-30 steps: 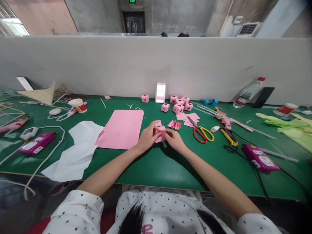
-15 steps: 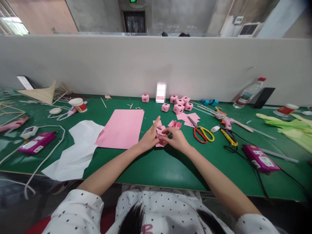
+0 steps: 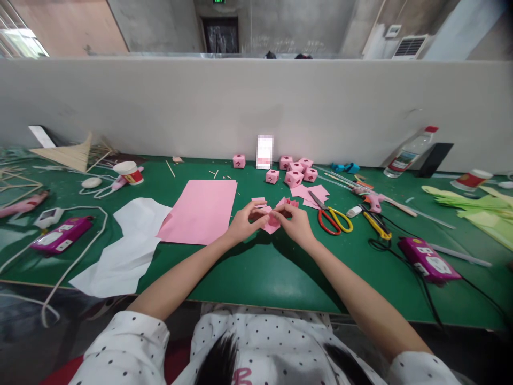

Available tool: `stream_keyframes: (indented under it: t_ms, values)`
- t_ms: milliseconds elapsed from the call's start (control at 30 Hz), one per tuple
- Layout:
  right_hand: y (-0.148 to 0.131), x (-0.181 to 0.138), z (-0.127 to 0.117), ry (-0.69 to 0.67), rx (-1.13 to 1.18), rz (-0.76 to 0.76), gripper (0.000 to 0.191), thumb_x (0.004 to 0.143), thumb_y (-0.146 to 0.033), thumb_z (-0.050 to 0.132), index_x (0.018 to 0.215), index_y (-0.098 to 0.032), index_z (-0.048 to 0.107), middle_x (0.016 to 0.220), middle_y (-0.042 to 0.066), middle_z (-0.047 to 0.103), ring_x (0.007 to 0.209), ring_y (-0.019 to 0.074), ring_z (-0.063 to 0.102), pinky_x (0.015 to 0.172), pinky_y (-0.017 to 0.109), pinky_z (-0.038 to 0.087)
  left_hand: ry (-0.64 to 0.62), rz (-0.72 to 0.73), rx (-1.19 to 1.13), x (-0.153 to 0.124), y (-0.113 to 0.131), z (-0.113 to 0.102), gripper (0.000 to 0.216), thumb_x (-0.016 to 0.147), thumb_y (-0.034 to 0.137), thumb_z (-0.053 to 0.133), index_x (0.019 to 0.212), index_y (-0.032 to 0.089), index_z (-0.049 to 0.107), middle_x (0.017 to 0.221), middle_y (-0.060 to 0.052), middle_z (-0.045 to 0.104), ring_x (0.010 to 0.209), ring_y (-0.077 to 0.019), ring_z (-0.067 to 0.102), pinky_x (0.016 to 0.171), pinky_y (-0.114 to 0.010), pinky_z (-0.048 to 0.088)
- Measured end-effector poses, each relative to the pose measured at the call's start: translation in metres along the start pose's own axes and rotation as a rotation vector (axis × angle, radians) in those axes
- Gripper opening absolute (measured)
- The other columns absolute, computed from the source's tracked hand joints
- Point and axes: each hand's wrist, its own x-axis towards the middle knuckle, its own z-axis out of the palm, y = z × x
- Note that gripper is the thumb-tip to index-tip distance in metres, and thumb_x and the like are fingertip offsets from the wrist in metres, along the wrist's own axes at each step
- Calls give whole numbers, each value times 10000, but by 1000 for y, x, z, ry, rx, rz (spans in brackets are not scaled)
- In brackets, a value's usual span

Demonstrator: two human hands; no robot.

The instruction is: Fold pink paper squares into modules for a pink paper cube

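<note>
Now shifted slightly forward over the table (image 3: 256, 278), left hand (image 3: 241, 225) and right hand (image 3: 297, 226) each pinch the folded pink paper (image 3: 273, 223), mid-fold.

Craft workshop: green bench (image 3: 256, 278); scissors (image 3: 320, 206), glue gun (image 3: 372, 200) right of the fingers (image 3: 289, 213); pink paper (image 3: 200, 211) left; bare concrete walls (image 3: 160, 24).

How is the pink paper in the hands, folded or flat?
Folded: left hand and right hand pinch the pink paper, flaps doubled over.
</note>
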Motion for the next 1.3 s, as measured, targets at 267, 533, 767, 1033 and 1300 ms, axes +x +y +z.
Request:
stream_keyframes:
  t_ms: [267, 533, 767, 1033, 1300]
  values:
    - [-11, -7, 8, 103, 73, -60, 202, 859, -374, 641, 855, -196, 735, 825, 45, 739, 733, 172, 675, 707, 286, 537, 74, -43, 78, 3, -3, -1, 273, 802, 339, 663, 1000, 154, 699, 905, -52, 727, 831, -185, 673, 759, -288, 519]
    - [-9, -9, 11, 130, 38, -87, 202, 881, -371, 623, 903, -203, 732, 859, 47, 737, 772, 174, 675, 705, 284, 529, 158, -115, -128, 5, -1, -2, 355, 729, 443, 745, 924, 147, 752, 852, -57, 734, 768, -184, 655, 681, -287, 536]
    - [-11, -8, 11, 61, 140, -50, 292, 905, -448, 568, 871, -207, 729, 873, 50, 734, 816, 182, 666, 708, 287, 511, 195, -97, -140, 6, -3, -4, 343, 738, 450, 737, 888, 143, 760, 843, -72, 746, 768, -189, 668, 681, -290, 542]
    - [-7, -1, 9, -99, 420, 186, 374, 693, -523, 766, 824, -185, 674, 822, 49, 724, 744, 185, 676, 680, 298, 538, 196, -74, 18, 4, 1, -4, 263, 743, 369, 719, 869, 142, 762, 818, -55, 742, 724, -174, 646, 692, -282, 499]
    - [-4, -3, 10, -76, 141, 86, 270, 786, -457, 697, 818, -189, 692, 800, 47, 737, 691, 172, 678, 660, 293, 538, 205, -66, 90, 3, 3, -3, 239, 742, 341, 692, 871, 144, 730, 834, -47, 729, 715, -162, 643, 670, -268, 502]
